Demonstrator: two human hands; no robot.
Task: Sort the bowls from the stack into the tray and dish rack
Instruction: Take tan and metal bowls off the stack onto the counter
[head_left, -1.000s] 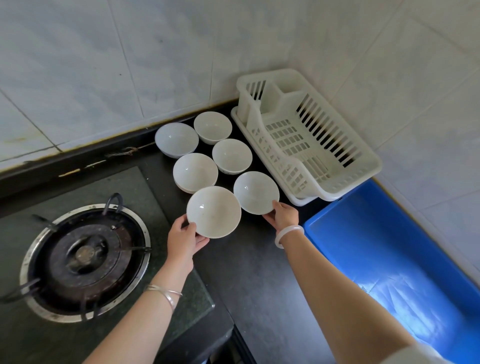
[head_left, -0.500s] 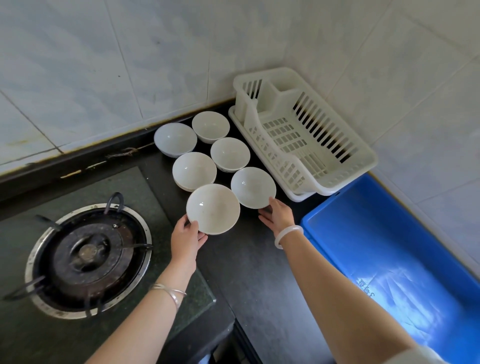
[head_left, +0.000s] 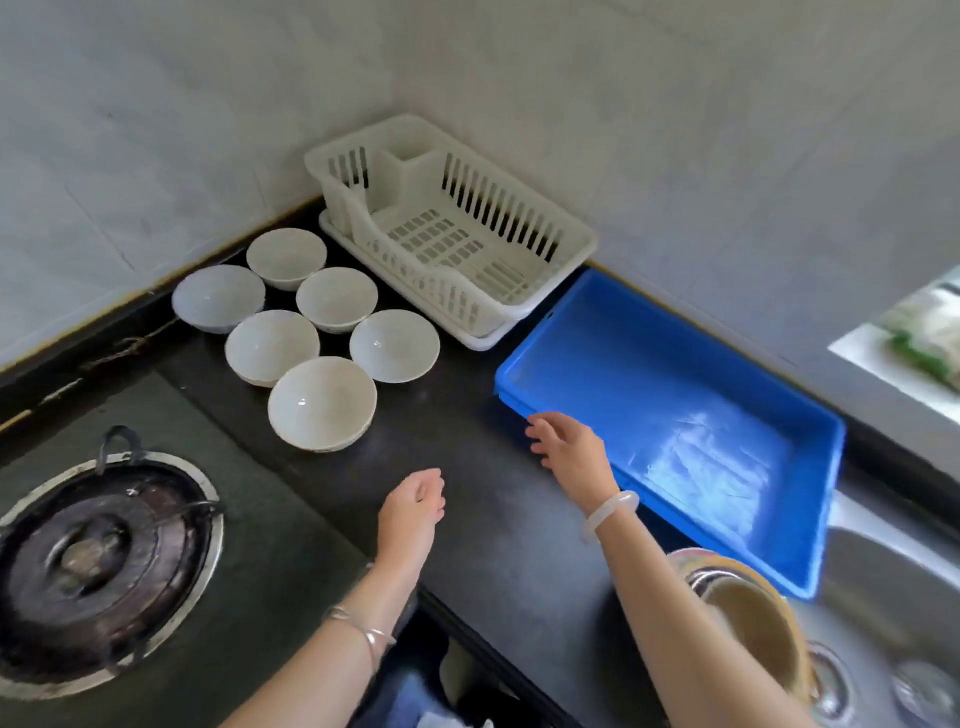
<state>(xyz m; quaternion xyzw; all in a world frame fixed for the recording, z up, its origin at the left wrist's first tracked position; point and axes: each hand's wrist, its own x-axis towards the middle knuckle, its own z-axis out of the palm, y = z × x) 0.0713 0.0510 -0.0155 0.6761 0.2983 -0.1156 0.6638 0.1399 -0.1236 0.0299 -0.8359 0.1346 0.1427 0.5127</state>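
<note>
Here, six white bowls (head_left: 322, 402) sit in a cluster on the dark bench (head_left: 467, 493), left of the empty rack (head_left: 452, 228) and blue tray (head_left: 670, 410). Both hands hover empty, fingers loose: the left hand (head_left: 415, 512) near the bowls, the right hand (head_left: 571, 449) beside the tray's near rim.

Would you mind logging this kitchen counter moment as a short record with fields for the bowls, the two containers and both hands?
bowls: six white bowls upright in two rows on the black counter, none stacked
dish rack: white dish rack in the corner, no bowl in it
tray: blue tray right of the rack, no bowl in it
left hand: left hand open, holding nothing, above the counter
right hand: right hand open, holding nothing, at the tray's near-left rim
other: gas burner at far left
</note>
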